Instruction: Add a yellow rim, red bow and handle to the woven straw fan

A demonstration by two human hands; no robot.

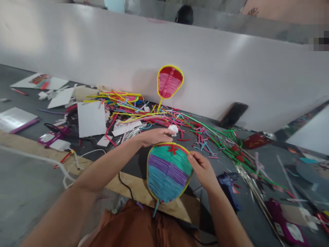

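Note:
My right hand (pixel 203 168) pinches the right edge of a hand fan (pixel 168 175) with a yellow rim. Green, purple and blue bands of pipe cleaner cover its face, and a red cross-shaped piece sits near the top. A short blue handle points down towards my lap. Just above the fan's upper edge, my left hand (pixel 157 136) has its fingers closed at a crumpled white wad (pixel 173 129), which looks like tissue. Part of the left fingers' grip is hidden. Behind, a pink and red fan (pixel 170 82) with a yellow rim leans upright against the white partition.
Loose pipe cleaners (pixel 128 106) and cut pieces are heaped across the grey table. A blue glue gun (pixel 228 188) lies right of my right hand. Further right are a phone (pixel 233 115), a red can (pixel 258 140) and a purple device (pixel 285 223). White cards (pixel 92 119) lie left.

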